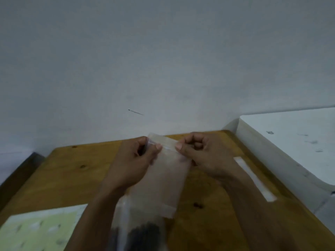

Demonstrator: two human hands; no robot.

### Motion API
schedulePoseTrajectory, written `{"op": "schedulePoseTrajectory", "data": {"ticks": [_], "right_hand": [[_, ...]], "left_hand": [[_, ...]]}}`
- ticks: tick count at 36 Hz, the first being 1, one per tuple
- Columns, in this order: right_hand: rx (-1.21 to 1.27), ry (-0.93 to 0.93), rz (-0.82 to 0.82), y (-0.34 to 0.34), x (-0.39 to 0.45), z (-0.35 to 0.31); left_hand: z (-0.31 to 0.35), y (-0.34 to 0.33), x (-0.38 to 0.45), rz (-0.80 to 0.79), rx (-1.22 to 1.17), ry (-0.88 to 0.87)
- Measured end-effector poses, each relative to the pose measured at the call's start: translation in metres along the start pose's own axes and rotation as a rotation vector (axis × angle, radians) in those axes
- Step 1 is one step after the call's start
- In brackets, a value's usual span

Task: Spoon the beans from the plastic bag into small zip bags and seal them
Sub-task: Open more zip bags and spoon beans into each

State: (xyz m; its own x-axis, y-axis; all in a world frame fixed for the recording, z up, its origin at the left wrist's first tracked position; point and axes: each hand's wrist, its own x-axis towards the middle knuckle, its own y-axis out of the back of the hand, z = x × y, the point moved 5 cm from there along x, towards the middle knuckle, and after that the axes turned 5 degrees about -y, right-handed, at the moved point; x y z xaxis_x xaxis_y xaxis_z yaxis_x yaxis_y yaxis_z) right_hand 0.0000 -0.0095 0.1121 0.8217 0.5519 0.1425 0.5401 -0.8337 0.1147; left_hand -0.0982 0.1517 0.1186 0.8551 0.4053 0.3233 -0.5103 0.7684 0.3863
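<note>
Left hand: the left hand point(137, 158) pinched the top left corner of a small clear plastic zip bag point(166, 176), thumb and fingers closed on its zip strip
Right hand: the right hand point(203, 156) pinched the same strip at the top right, fingers curled
Zip bag: held above the wooden tabletop point(72, 171), hanging slightly tilted, its contents too blurred to tell
Beans: a dark mass of beans point(143, 234) sat in a larger clear plastic bag point(123, 214) at the near edge, between the forearms
Edges: the tabletop's far edge met a pale wall point(163, 60); a white block point(290, 142) lay along its right edge
Open room: bare wood lay left of the hands; a white strip point(253, 178) lay right; a pale green sheet point(39, 230) covered the near left corner
</note>
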Motion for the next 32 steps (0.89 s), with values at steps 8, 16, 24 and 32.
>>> {"op": "schedulePoseTrajectory", "data": {"ticks": [8, 16, 24, 32], "right_hand": [[-0.099, 0.107, 0.059, -0.084, 0.007, -0.009], [0.001, 0.118, -0.217, -0.128, -0.001, -0.014], [0.144, -0.052, -0.324, -0.127, 0.005, -0.01], [0.051, -0.012, -0.299, -0.121, 0.005, -0.01]], "left_hand": [[-0.014, 0.066, -0.028, 0.487, 0.185, 0.052], [-0.035, 0.069, -0.027, 0.362, -0.358, 0.15], [-0.043, 0.07, -0.028, 0.272, -0.495, 0.161], [-0.04, 0.064, -0.027, 0.211, -0.388, 0.151]]}}
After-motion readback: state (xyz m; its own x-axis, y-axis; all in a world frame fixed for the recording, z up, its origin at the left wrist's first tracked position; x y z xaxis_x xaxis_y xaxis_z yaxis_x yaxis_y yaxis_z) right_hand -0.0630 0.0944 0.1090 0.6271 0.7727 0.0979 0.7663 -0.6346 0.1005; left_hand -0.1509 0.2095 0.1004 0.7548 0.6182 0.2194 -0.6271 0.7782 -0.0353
